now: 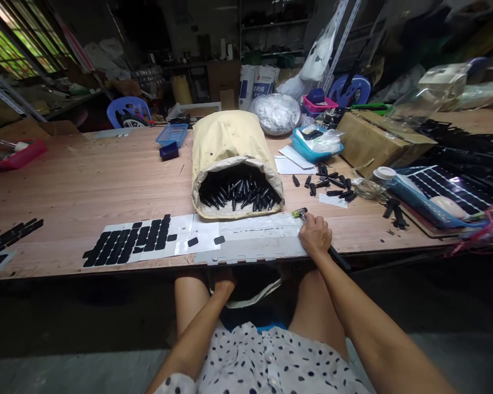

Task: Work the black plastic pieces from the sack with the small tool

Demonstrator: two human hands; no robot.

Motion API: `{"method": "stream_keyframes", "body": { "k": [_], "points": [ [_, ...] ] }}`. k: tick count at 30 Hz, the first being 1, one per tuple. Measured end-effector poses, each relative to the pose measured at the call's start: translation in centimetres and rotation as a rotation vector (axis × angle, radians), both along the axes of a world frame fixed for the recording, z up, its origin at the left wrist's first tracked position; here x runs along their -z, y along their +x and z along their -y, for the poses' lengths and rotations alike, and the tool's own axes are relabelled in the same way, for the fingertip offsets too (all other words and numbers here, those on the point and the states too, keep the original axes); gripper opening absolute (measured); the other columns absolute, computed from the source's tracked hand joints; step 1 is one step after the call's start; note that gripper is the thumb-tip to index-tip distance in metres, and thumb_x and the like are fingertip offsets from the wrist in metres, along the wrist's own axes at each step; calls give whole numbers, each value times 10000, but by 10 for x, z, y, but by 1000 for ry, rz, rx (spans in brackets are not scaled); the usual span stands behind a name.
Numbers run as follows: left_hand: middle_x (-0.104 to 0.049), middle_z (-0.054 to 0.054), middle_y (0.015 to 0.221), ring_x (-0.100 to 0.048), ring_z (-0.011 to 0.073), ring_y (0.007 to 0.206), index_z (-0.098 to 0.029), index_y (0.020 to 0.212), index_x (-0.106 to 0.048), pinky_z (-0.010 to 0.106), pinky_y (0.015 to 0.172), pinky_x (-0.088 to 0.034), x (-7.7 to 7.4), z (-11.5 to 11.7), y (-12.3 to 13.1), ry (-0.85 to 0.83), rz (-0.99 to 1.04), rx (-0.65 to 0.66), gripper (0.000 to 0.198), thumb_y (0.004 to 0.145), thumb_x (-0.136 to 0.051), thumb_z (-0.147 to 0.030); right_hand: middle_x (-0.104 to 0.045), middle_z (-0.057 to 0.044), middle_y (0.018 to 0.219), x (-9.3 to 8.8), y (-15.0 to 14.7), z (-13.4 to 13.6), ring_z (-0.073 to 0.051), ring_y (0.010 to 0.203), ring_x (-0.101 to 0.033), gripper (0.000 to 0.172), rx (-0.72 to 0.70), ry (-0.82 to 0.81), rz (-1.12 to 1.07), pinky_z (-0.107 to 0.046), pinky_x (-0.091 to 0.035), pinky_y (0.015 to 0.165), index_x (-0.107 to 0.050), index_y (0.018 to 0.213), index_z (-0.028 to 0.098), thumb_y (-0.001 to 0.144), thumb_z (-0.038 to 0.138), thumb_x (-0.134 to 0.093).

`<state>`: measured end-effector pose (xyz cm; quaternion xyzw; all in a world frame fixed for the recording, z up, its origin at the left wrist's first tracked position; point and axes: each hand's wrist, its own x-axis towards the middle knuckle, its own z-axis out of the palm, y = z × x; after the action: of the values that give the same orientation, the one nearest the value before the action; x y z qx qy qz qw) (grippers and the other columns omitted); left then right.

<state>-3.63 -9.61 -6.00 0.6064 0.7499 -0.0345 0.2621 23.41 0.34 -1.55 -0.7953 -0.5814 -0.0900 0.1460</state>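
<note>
My right hand (315,234) rests at the front edge of the table, fingers wrapped round a small hammer (299,212). Its yellowish head points away from me and its black handle sticks out below my hand. My left hand (225,285) is down below the table edge between my knees; its fingers are hidden. Ahead of me a cream sack (234,134) lies on its side, mouth towards me, with many black pointed parts (242,191) inside. In front of it lies a grey-white board (254,246). Black rounded pads (127,241) lie in rows on white sheets to the left.
Loose black parts (332,183) are scattered right of the sack, near a blue basket (299,146) and a cardboard box (378,143). A blue tray (419,197) stands far right. Left of the sack are a small blue basket (172,134) and a red tray (24,155).
</note>
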Motion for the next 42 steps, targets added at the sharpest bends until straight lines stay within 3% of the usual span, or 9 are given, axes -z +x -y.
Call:
{"method": "stream_keyframes", "body": {
  "k": [6,10,12,16,21,26,34,38,42],
  "points": [
    [-752,130,1109,-692,342,1124,-223,1130,-725,425,963,-531,-12,9,-13,48,-51,26,380,822,-541,-99,-593,-131,1003,3,3,-1,-249,924,-515,328,-19,18,-14,-316,-266,658,-676,1212,186,948,196,-481],
    [-759,110,883,-726,289,901,-215,869,-749,378,807,-542,-34,29,-5,174,19,260,216,871,-533,-208,-588,-140,1000,7,3,0,-260,931,-505,325,-14,25,-23,-322,-256,659,-672,1214,184,952,214,-482],
    [-738,86,796,-708,240,805,-222,760,-725,333,749,-518,-54,20,-2,326,93,308,277,915,-508,-295,-585,-139,992,8,2,0,-262,933,-505,327,-6,27,-27,-323,-258,666,-673,1216,186,957,224,-478],
    [-744,70,851,-688,202,785,-221,876,-743,299,728,-493,-103,-56,-12,540,128,41,285,945,-481,-307,-584,-137,999,7,1,0,-260,931,-506,332,-10,26,-32,-322,-267,673,-674,1222,190,958,225,-475],
    [-734,225,1127,-705,320,1042,-105,1105,-712,393,841,-528,-140,-164,-33,429,-63,-314,314,918,-468,-167,-589,-126,986,5,-2,0,-252,914,-511,328,-4,20,-21,-320,-294,679,-680,1207,192,949,215,-479],
    [-721,288,1129,-699,360,1102,-56,1141,-698,426,856,-547,-135,-199,-39,378,-70,-454,332,845,-591,-161,-593,-117,985,6,-3,0,-245,913,-515,321,-9,25,-6,-316,-312,689,-675,1201,198,935,212,-497],
    [-722,269,1133,-698,350,1091,-78,1066,-727,414,868,-542,-136,-191,-43,367,-73,-470,269,863,-614,-215,-600,-125,1012,4,-5,1,-250,944,-518,336,-4,7,-21,-322,-319,702,-661,1218,197,949,203,-459],
    [-749,151,1106,-696,300,1051,-174,1108,-704,382,863,-531,-130,-155,-26,475,0,-264,256,925,-584,-307,-599,-132,1035,1,-8,1,-252,958,-508,338,-7,-10,-29,-329,-332,719,-650,1232,196,945,214,-472],
    [-746,26,1056,-680,205,952,-244,1012,-703,299,821,-507,-108,-113,18,465,276,59,135,887,-652,-255,-599,-133,1058,-1,-9,1,-254,977,-509,350,9,-37,-33,-331,-338,734,-645,1244,200,957,208,-446]
  ]
}}
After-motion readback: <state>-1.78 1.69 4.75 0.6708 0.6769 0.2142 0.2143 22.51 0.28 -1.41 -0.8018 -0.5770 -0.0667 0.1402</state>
